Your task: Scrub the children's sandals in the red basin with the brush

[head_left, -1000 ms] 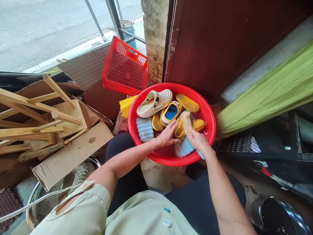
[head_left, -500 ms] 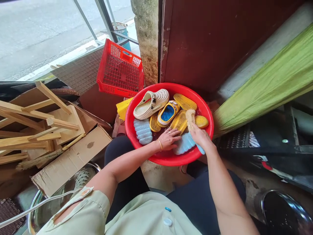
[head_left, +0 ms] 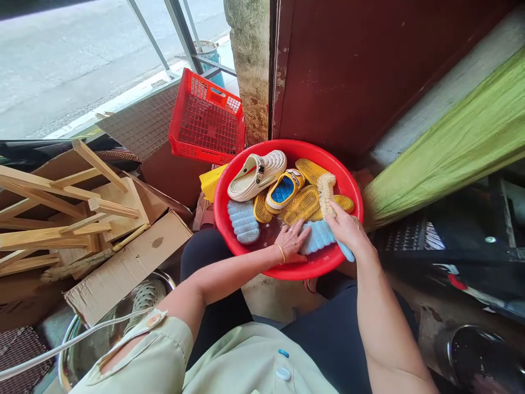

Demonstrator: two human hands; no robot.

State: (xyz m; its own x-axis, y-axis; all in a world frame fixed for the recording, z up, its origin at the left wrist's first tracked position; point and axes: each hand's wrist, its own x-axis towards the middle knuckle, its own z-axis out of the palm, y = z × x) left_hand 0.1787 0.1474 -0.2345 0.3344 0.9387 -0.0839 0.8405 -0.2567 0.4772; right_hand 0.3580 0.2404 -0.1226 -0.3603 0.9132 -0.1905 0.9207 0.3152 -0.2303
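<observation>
A red basin holds several shoes in shallow water. My left hand has its fingers over the end of a light blue slipper near the basin's front. My right hand is wrapped round the blue handle of a brush; its cream bristles lie over yellow soles. A cream clog rests at the back left, beside a yellow shoe with a blue inside. Another light blue slipper lies at the left, sole up.
Behind the basin on the left is a red crate. Wooden stools and cardboard lie at the left. A green cloth hangs at the right. Metal bowls stand low on both sides.
My left hand has shifted slightly right and down, onto the blue slipper's end. The brush head has moved a little up and right with my right hand. The whole view has shifted slightly.
</observation>
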